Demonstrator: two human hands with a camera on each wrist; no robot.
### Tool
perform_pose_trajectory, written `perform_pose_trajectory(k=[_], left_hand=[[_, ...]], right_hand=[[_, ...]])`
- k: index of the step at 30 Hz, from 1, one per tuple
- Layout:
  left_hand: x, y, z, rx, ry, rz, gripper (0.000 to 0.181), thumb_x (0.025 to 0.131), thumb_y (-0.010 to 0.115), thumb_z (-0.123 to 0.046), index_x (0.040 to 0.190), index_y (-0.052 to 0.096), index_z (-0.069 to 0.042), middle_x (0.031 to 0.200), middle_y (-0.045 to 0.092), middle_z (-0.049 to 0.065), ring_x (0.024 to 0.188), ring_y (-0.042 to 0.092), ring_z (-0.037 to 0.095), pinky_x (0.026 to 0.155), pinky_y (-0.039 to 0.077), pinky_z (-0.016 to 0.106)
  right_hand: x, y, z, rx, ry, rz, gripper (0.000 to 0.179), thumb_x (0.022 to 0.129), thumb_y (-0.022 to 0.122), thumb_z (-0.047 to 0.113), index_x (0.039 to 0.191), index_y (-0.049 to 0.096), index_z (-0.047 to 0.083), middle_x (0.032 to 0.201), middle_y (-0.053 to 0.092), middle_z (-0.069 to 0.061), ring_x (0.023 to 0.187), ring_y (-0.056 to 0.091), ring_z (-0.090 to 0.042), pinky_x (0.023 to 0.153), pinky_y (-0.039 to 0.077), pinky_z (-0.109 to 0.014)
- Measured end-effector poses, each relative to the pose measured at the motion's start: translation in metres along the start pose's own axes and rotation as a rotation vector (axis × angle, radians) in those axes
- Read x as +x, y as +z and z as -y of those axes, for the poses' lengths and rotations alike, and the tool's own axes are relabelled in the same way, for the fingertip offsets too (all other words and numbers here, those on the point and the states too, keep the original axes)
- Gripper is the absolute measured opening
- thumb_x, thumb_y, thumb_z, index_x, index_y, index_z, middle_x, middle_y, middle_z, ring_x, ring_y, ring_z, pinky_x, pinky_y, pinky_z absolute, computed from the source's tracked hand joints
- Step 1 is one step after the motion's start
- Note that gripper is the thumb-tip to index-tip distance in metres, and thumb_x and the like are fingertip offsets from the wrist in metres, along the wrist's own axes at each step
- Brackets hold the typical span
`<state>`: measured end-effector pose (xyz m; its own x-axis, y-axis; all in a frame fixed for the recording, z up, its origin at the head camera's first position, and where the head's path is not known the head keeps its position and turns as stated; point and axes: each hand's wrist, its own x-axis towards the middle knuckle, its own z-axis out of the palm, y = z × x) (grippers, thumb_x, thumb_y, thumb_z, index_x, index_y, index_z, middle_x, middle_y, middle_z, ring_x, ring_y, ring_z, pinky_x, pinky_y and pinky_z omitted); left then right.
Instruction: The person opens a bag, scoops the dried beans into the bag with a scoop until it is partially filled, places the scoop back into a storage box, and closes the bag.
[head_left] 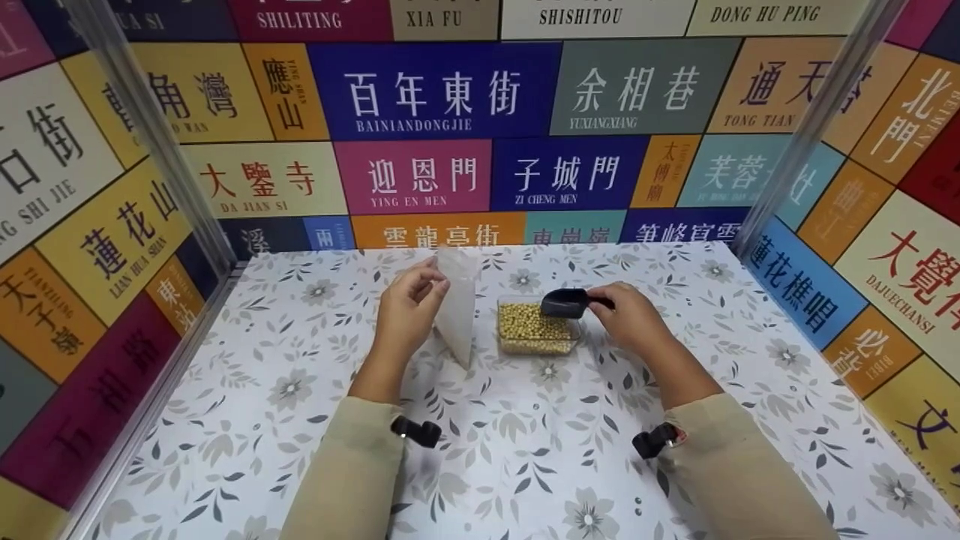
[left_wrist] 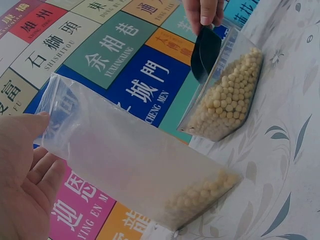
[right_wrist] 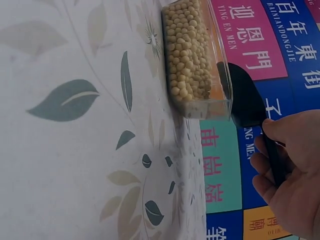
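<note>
My left hand [head_left: 410, 307] pinches the top edge of a translucent plastic bag [head_left: 456, 311]. Pale round beans lie in the bottom of that bag [left_wrist: 145, 160], seen in the left wrist view. To its right stands a clear rectangular container [head_left: 536, 346] holding many yellowish soybeans [left_wrist: 230, 95]. My right hand [head_left: 628, 313] grips the handle of a black scoop [head_left: 564, 303], whose bowl hangs over the container's right rear part. In the right wrist view the scoop [right_wrist: 245, 95] overlaps the container's rim, with fingers and thumb round its handle; the inside of its bowl is hidden there.
A white tablecloth [head_left: 495, 457] with grey flowers and leaves covers the table. Behind it and on both sides rise walls of coloured panels [head_left: 435, 90] with Chinese lettering. Clear upright edges [head_left: 814, 120] stand at the corners. Each wrist wears a small black camera [head_left: 417, 431].
</note>
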<state>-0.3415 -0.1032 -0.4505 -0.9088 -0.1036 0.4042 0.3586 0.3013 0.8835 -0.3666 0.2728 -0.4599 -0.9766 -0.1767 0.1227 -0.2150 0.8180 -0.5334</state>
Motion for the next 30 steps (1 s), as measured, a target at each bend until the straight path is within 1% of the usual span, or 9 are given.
perform_pose_trajectory(k=[3,7,15,19,26,30], left_hand=[[0.000,0.000,0.000,-0.015,0.010,-0.001,0.007,0.103,0.073,-0.018,0.104,0.075,-0.011,0.148,0.067,0.004,0.143,0.062,0.021,0.115,0.053,0.023],[0.000,0.000,0.000,-0.019,0.012,0.002,0.006,0.103,0.073,-0.017,0.103,0.075,-0.011,0.149,0.067,0.004,0.143,0.062,0.021,0.114,0.053,0.023],[-0.001,-0.001,0.000,-0.004,0.008,0.008,0.005,0.103,0.073,-0.019,0.103,0.075,-0.014,0.150,0.066,0.001,0.143,0.062,0.019,0.115,0.053,0.024],[-0.001,-0.001,0.000,0.000,-0.001,0.005,0.005,0.103,0.073,-0.019,0.103,0.075,-0.015,0.150,0.067,0.000,0.143,0.062,0.019,0.115,0.053,0.024],[-0.001,-0.001,0.000,0.007,0.013,0.005,0.007,0.103,0.074,-0.021,0.105,0.075,-0.014,0.147,0.069,0.000,0.141,0.063,0.019,0.115,0.054,0.027],[0.000,0.000,0.000,0.014,0.008,0.002,0.006,0.103,0.074,-0.021,0.105,0.075,-0.015,0.148,0.069,-0.001,0.141,0.064,0.019,0.115,0.054,0.027]], right_hand=[[0.001,0.000,0.002,-0.020,-0.003,-0.005,0.036,0.111,0.059,0.024,0.143,0.065,0.009,0.141,0.063,-0.019,0.134,0.060,-0.040,0.115,0.050,-0.058],[0.001,0.002,0.008,-0.064,-0.012,-0.011,0.036,0.111,0.059,0.023,0.143,0.066,0.009,0.139,0.065,-0.017,0.129,0.063,-0.038,0.108,0.054,-0.057],[0.004,0.008,0.021,-0.185,-0.113,-0.034,0.029,0.108,0.065,0.017,0.134,0.072,0.006,0.128,0.070,-0.016,0.121,0.067,-0.037,0.105,0.057,-0.055],[0.007,0.012,0.024,-0.203,-0.151,-0.030,0.027,0.107,0.066,0.015,0.130,0.074,0.004,0.124,0.071,-0.017,0.117,0.069,-0.037,0.103,0.058,-0.055],[0.011,0.020,0.026,-0.248,-0.196,-0.006,0.027,0.106,0.066,0.012,0.130,0.075,0.003,0.118,0.071,-0.018,0.112,0.069,-0.038,0.102,0.058,-0.055],[0.012,0.025,0.031,-0.256,-0.215,0.017,0.025,0.105,0.067,0.011,0.127,0.076,0.003,0.111,0.070,-0.018,0.105,0.069,-0.038,0.096,0.059,-0.054]])
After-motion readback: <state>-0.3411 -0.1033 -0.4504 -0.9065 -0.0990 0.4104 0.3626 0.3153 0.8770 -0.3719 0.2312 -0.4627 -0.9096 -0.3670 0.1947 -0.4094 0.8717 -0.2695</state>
